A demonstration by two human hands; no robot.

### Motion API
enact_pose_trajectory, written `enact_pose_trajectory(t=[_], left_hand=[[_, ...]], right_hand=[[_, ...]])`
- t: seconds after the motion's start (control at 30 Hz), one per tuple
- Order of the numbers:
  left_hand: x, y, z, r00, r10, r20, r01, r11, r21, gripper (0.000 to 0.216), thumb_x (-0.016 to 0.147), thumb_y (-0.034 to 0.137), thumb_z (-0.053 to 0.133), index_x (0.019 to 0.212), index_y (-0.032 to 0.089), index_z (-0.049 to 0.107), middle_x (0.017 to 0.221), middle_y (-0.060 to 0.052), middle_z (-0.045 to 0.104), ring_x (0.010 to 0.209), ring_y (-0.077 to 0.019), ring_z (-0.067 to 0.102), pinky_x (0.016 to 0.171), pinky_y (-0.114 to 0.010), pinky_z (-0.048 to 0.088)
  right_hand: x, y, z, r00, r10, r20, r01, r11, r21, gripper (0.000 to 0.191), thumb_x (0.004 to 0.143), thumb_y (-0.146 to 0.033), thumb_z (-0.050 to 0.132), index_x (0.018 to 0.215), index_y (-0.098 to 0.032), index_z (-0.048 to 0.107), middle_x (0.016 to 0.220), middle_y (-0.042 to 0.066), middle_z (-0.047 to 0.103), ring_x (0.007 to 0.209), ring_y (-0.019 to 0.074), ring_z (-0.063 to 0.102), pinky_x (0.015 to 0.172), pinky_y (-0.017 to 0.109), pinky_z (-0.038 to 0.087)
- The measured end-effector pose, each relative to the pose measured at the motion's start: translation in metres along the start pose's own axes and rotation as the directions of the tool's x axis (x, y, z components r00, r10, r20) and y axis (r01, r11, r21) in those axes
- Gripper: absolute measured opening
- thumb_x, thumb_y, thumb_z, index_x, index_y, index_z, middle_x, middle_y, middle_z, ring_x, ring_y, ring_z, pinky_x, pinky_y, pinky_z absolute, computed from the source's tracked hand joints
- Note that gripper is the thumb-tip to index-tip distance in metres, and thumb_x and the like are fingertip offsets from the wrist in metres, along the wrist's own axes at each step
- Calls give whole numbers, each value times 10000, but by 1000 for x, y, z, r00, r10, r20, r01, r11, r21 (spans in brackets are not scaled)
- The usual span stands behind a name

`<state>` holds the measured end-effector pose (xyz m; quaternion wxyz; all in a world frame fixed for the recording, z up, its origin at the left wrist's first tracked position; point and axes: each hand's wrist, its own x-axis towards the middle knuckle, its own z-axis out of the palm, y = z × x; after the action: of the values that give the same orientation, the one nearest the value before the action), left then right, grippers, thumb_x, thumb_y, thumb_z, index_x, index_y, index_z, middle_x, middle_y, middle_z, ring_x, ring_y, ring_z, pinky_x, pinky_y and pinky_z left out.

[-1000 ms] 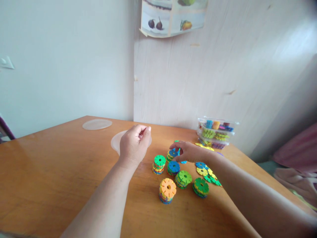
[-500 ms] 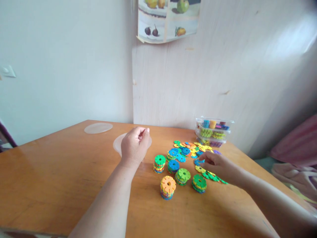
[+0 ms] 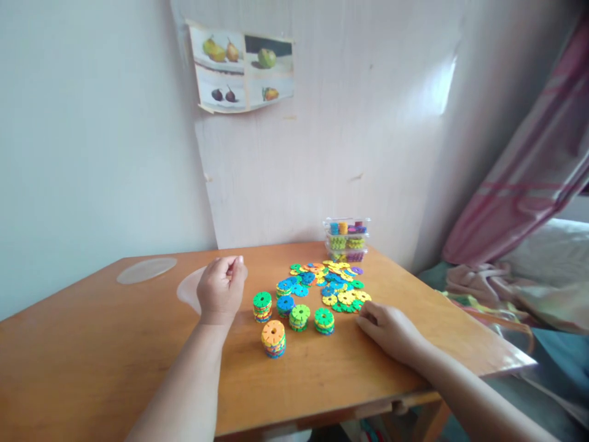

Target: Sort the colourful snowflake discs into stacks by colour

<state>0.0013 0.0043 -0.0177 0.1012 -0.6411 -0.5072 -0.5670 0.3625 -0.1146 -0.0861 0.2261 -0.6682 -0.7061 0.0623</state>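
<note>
My left hand (image 3: 221, 288) rests on the wooden table (image 3: 92, 344) with its fingers curled into a loose fist; I cannot make out anything in it. My right hand (image 3: 389, 328) lies knuckles-up on the table just right of the discs, fingers curled under beside the loose pile. Several short stacks of coloured notched plastic discs stand between the hands: an orange-topped stack (image 3: 273, 339) nearest me, green-topped stacks (image 3: 262, 306) (image 3: 324, 320) and a blue-topped one (image 3: 285, 304). Behind them lies a loose scatter of discs (image 3: 335, 282).
Clear plastic boxes (image 3: 347, 239) filled with more discs stand stacked against the wall. Two clear round lids (image 3: 146, 270) (image 3: 188, 287) lie on the table at the left. The table's right edge drops off toward bedding and a pink curtain (image 3: 529, 166).
My right hand drew back from the far stacks to the table right of the discs. The view swung right and pulled away. My left hand kept its curled pose.
</note>
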Motion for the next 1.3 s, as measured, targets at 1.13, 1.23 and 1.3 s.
enact_pose_trajectory(t=[1.13, 1.23, 1.3], left_hand=[[-80, -41, -81, 709, -458, 536, 329, 888, 322, 513, 904, 682, 414, 850, 248, 682, 845, -43, 760, 833, -266, 695, 696, -312, 441], [-80, -39, -82, 702, -465, 539, 336, 884, 325, 520, 903, 690, 413, 862, 245, 679, 842, -44, 758, 835, -269, 692, 695, -317, 434], [-80, -39, -82, 697, -466, 545, 337, 884, 326, 522, 907, 689, 409, 866, 242, 677, 838, -45, 756, 831, -268, 691, 689, -319, 429]], right_hand=[[65, 45, -13, 973, 229, -30, -231, 971, -59, 344, 804, -473, 721, 1042, -235, 793, 1051, 84, 758, 933, 250, 686, 720, 284, 456], [66, 47, -15, 974, 224, -20, -225, 973, -54, 244, 790, -417, 735, 931, -226, 793, 963, 60, 768, 868, 224, 680, 660, 265, 431], [65, 49, -16, 974, 224, -16, -225, 973, -51, 207, 780, -401, 744, 867, -218, 785, 906, 51, 767, 822, 208, 672, 630, 256, 414]])
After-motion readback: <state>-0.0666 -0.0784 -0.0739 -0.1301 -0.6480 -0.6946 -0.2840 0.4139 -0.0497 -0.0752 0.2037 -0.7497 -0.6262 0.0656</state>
